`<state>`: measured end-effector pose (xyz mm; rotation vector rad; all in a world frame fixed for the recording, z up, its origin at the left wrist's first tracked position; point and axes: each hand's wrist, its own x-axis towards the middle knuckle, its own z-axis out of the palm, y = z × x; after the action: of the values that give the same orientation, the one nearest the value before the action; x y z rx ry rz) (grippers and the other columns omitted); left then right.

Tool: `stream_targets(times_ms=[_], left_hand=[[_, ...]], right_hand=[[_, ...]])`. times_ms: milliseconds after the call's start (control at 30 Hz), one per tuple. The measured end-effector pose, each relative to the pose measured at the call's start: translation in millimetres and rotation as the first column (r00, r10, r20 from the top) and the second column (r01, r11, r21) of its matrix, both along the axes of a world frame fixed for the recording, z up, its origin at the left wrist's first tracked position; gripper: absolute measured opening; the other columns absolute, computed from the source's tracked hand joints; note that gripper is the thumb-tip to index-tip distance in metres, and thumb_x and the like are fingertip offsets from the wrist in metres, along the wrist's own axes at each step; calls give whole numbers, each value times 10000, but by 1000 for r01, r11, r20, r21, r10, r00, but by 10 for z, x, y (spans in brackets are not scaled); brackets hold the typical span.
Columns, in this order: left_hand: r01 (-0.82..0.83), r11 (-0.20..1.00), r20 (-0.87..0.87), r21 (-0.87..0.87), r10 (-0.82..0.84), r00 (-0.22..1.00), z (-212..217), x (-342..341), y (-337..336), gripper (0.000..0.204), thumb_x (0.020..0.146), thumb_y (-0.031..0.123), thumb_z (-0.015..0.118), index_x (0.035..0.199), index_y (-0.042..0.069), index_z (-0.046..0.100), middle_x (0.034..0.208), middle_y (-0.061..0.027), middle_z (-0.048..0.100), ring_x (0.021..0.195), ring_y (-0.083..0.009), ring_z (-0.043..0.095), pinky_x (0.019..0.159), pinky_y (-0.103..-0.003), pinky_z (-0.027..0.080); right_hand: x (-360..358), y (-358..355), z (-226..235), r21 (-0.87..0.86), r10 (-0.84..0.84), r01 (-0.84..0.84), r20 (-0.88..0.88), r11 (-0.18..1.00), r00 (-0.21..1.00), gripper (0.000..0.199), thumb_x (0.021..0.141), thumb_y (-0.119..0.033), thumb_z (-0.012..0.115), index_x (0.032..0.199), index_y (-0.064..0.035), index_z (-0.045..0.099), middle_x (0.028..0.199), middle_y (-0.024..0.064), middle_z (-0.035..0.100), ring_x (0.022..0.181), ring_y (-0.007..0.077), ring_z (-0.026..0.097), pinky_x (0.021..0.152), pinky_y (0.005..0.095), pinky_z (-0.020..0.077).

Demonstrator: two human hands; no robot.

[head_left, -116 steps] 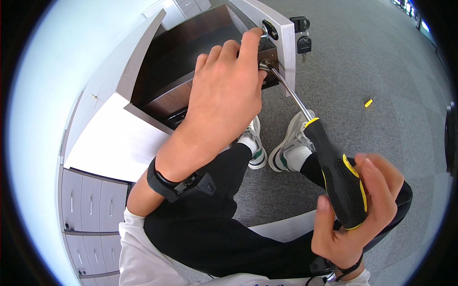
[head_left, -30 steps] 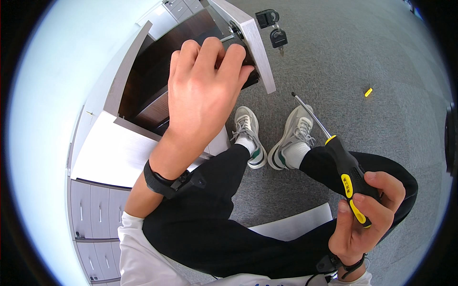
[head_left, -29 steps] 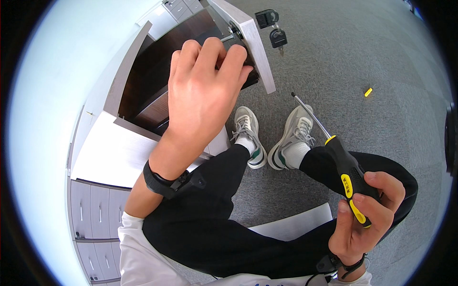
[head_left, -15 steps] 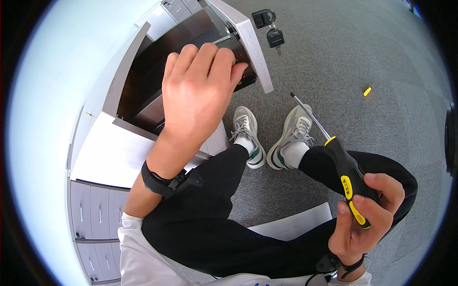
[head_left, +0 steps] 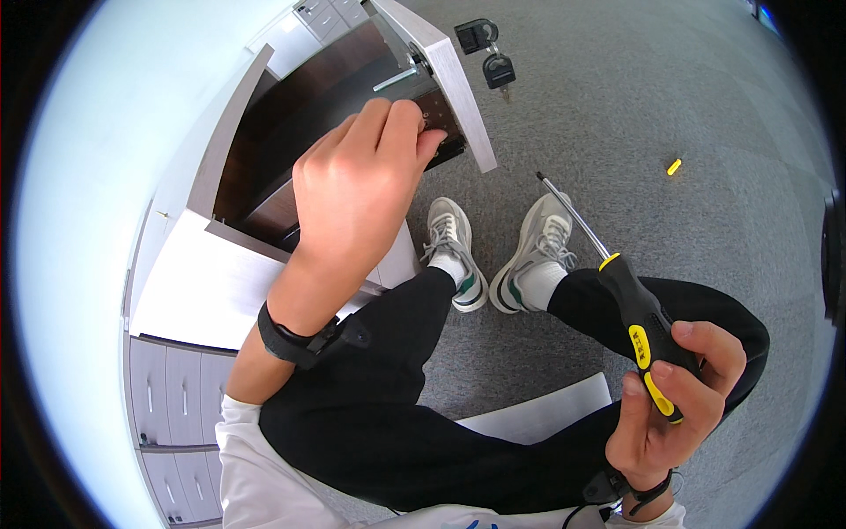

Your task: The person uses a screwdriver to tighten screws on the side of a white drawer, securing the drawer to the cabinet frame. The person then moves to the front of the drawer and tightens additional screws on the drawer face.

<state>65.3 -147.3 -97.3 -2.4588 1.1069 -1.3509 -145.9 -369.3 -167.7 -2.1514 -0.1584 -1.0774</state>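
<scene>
My left hand (head_left: 357, 181) reaches over an open drawer with a light wood-grain front (head_left: 451, 79). Its fingers are curled closed near the inner face of that front, and whatever they may hold is hidden beneath them. Just beyond the fingertips, a thin metal rod (head_left: 395, 80) sticks out from the lock (head_left: 421, 60) on the inside of the front. In my right hand (head_left: 674, 406), a black and yellow screwdriver (head_left: 630, 291) is gripped by its handle over my bent right leg. Its metal shaft slants up and left, with the tip apart from everything.
Black-headed keys (head_left: 498, 70) hang at the outer side of the drawer front. A small yellow piece (head_left: 674, 167) lies on the grey carpet at the right. Grey cabinets (head_left: 167, 379) with handles line the left. My shoes (head_left: 451, 242) rest between the drawer and the screwdriver.
My left hand has drawn slightly down and left, so more of the metal rod shows. The drawer and keys appear shifted a little left. My right hand and the screwdriver have hardly moved.
</scene>
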Motion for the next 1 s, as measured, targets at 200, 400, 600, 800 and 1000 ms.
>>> stream_targets(times_ms=[200,400,600,800,1000], left_hand=[[36,999,-51,39,-34,998,-16,-13,21,306,780,212,814,820,92,535,704,-14,540,595,-183,596,506,-316,483],[132,991,-114,31,-127,985,-2,17,6,282,769,184,815,812,88,553,723,-21,563,624,-199,602,535,-326,487],[163,985,-161,52,-152,975,65,-6,41,249,752,132,845,826,61,618,713,-35,603,591,-189,594,529,-298,475],[195,972,-105,131,-182,978,146,17,94,222,742,103,856,821,56,654,720,-40,626,604,-188,589,525,-298,463],[214,964,-70,159,-205,976,104,59,105,214,741,111,853,803,66,653,730,-34,630,628,-189,588,527,-303,464]], right_hand=[[-15,-38,-19,8,-17,17,3,1000,1000,331,806,-62,755,1083,-167,607,1161,165,557,922,267,530,778,390,450],[-23,-61,-49,24,-21,21,9,1000,1000,319,816,-59,750,1083,-159,607,1176,174,557,925,268,531,779,389,452],[-20,-87,-70,14,-9,9,9,1000,1000,325,813,-51,746,1086,-158,606,1176,177,558,929,270,533,779,390,453],[-9,-87,-94,23,-9,8,14,1000,1000,321,818,-55,749,1088,-159,609,1176,172,559,936,273,538,782,383,464],[10,-64,-91,26,15,-15,16,1000,1000,332,812,-55,758,1091,-159,610,1174,169,560,940,275,542,784,382,468]])
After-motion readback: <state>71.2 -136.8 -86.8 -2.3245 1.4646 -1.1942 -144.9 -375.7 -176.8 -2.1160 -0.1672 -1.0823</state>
